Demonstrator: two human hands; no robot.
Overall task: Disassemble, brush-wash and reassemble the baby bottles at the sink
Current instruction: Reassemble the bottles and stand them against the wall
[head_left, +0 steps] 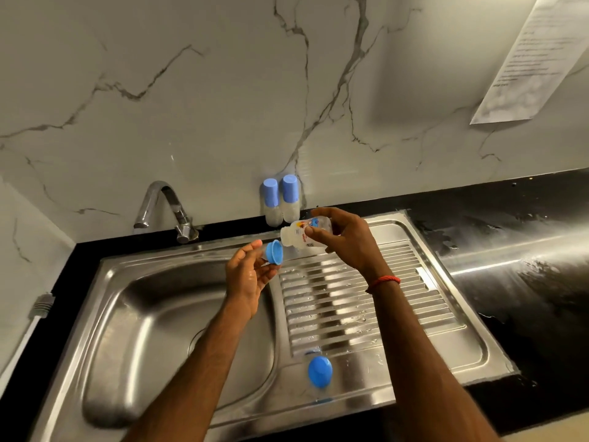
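Bottle (pixel 299 236), clear with a printed label, lies tilted on its side in the air above the far edge of the drainboard (pixel 350 301), its open mouth pointing left. The right grip (pixel 344 240) holds it round the body, thumb on the near side and fingers curled over the top. Just beside the mouth, not touching it, is a blue cap (pixel 274 251) with its hollow side turned up toward the bottle. The left grip (pixel 251 275) pinches that cap from below with the fingertips, palm facing up, over the seam between basin and drainboard. A red thread band (pixel 384 280) circles the right wrist. On the near edge of the drainboard stands another bottle topped by a blue dome (pixel 320 372), seen from above. Two capped bottles (pixel 280 199) stand side by side against the marble wall behind the sink (pixel 105 314). A chrome tap (pixel 159 202) rises at the far left. The black table (pixel 541 330) to the right is wet, and a printed sheet (pixel 535 59) hangs on the wall above it.
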